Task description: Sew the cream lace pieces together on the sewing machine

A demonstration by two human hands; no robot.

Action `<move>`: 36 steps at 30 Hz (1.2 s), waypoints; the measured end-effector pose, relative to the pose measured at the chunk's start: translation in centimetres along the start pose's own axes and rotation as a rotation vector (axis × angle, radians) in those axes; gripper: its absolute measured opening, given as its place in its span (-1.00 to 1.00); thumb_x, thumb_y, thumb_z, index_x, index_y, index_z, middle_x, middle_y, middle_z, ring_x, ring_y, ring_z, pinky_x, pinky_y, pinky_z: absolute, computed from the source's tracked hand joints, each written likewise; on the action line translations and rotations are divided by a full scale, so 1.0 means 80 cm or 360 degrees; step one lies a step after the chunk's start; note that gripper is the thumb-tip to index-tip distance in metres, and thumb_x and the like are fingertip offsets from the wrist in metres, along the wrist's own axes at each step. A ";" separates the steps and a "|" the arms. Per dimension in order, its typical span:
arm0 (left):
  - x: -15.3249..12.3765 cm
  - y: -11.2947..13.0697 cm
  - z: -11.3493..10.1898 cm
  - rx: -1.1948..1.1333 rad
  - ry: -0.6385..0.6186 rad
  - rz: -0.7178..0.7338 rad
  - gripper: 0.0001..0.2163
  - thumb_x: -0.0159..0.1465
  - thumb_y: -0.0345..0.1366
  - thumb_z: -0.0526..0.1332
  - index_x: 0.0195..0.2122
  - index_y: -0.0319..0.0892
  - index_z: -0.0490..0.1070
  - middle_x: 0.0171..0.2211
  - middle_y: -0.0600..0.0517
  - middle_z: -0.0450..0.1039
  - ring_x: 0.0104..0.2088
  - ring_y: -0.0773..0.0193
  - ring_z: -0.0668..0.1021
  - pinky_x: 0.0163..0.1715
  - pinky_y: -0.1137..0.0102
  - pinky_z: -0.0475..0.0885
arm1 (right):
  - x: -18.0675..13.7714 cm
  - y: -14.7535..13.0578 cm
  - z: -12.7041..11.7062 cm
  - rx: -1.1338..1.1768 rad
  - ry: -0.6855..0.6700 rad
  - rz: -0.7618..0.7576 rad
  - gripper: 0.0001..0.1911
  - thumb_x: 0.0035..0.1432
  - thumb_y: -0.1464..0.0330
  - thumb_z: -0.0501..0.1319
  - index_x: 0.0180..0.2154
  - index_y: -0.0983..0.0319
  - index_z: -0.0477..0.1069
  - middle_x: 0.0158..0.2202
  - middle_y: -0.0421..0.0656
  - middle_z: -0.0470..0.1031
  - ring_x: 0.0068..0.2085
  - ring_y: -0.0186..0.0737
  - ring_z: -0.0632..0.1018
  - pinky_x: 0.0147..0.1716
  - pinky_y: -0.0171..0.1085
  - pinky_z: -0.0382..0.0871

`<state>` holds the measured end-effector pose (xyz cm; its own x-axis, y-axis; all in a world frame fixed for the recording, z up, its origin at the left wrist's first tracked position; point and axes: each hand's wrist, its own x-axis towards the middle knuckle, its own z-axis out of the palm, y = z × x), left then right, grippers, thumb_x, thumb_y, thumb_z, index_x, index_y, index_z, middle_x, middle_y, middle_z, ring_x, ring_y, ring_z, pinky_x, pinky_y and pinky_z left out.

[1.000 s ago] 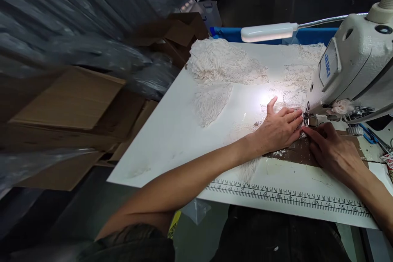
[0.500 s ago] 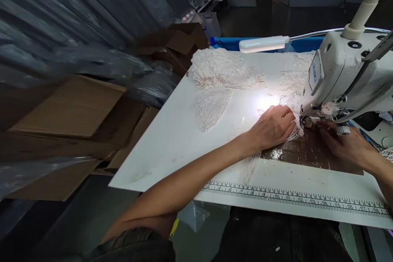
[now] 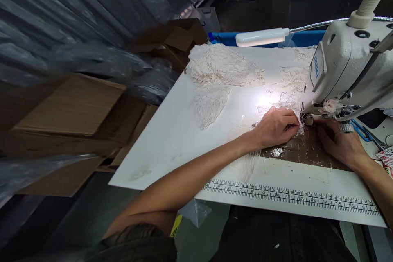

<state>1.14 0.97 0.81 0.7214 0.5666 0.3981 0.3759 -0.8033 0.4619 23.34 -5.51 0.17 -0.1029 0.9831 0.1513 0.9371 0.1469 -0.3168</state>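
Lace [image 3: 289, 99] reaches the sewing machine [image 3: 334, 63], the left hand [image 3: 274, 127] pinching it at nine o'clock, probably to guide it; whether the right hand [image 3: 341, 141], at four o'clock, grips anything cannot be told.

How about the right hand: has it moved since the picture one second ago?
Yes: judged against the sewing machine, the right hand has shifted rightward, its fingertips now farther from the left hand.
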 end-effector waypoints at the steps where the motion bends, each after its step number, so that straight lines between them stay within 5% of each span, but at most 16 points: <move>1: 0.000 0.000 0.001 -0.0015 0.0036 -0.0020 -0.81 0.34 -0.37 0.10 -0.34 -0.23 0.49 -0.34 0.02 0.55 -0.33 0.34 0.55 -0.32 0.37 0.46 | 0.000 0.000 0.000 -0.0002 -0.0005 -0.0003 -0.66 0.26 0.22 0.03 -0.09 0.20 0.47 -0.18 -0.02 0.54 -0.26 -0.03 0.56 -0.37 -0.16 0.39; 14: -0.006 -0.001 0.014 0.0700 0.0125 0.0389 -0.74 0.44 -0.32 0.04 -0.33 -0.19 0.46 -0.30 0.04 0.53 -0.38 0.32 0.43 -0.27 0.30 0.29 | -0.003 0.001 0.002 0.0132 0.0008 0.0026 -0.66 0.26 0.22 0.04 -0.06 0.21 0.46 -0.19 -0.02 0.54 -0.25 -0.05 0.56 -0.31 -0.16 0.41; 21: -0.008 -0.007 0.002 0.0702 -0.0071 0.0636 -0.76 0.43 -0.27 0.03 -0.24 -0.21 0.46 -0.25 -0.02 0.51 -0.30 0.27 0.46 -0.16 0.26 0.37 | 0.000 0.001 -0.011 0.0427 0.0072 0.0111 -0.68 0.18 0.25 0.04 -0.19 0.20 0.51 -0.35 -0.12 0.57 -0.37 -0.16 0.54 -0.41 -0.25 0.38; 36: -0.011 -0.006 0.002 0.0538 -0.0089 0.0497 -0.73 0.41 -0.22 0.01 -0.27 -0.16 0.48 -0.18 -0.01 0.56 -0.33 0.27 0.47 -0.18 0.23 0.28 | -0.005 -0.016 -0.018 0.0362 0.0101 0.0050 -0.64 0.17 0.31 0.03 -0.16 0.19 0.55 -0.29 -0.09 0.58 -0.32 -0.10 0.55 -0.42 -0.21 0.37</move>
<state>0.45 0.86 0.10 0.8570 0.2846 0.4296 0.2975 -0.9539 0.0385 22.66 -6.22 1.87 -0.0469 0.9799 0.1940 0.8396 0.1439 -0.5238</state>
